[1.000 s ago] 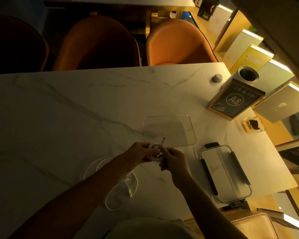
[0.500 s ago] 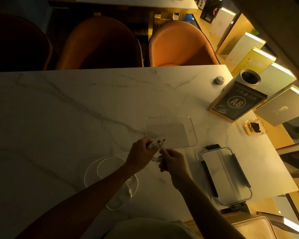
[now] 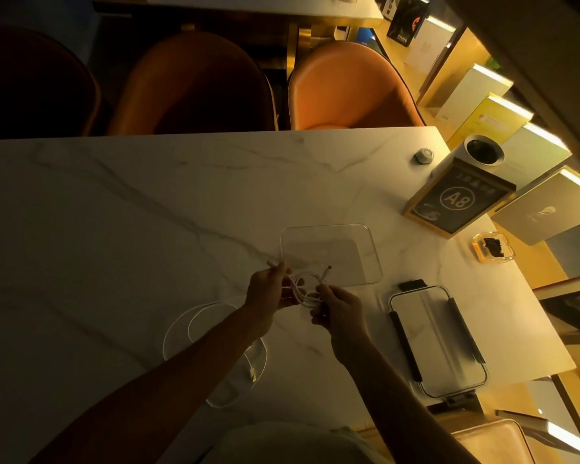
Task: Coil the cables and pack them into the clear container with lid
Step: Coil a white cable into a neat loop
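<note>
Marble is covering the big white table (image 3: 114,212), with grey lines running across it. Three orange chairs (image 3: 349,92) are standing along the far side. Books and boxes (image 3: 476,92) are sitting on a lit shelf at the far right.

Near the middle of the table, the clear container (image 3: 332,254) is sitting open. To its right and a bit nearer, the clear lid (image 3: 437,343) with dark clips is lying flat on the table, apart from the container. A sign with "A8" (image 3: 457,200) is standing at the far right, with a white round cup (image 3: 482,150) just behind it and a small round knob (image 3: 423,156) to the left of the cup. A small yellow dish (image 3: 493,251) with something dark in it is sitting near the sign.

Both hands are holding a small white cable (image 3: 307,289) just in front of the near edge of the container. The left hand (image 3: 268,289) is curling its fingers around the loops, and one plug end is sticking out to the far left of it. The right hand (image 3: 339,306) is pinching the cable on the other side, with the second plug end poking up above it.

Another white cable (image 3: 181,326) is lying loose in big loops on the table, near the left arm and partly under it.
</note>
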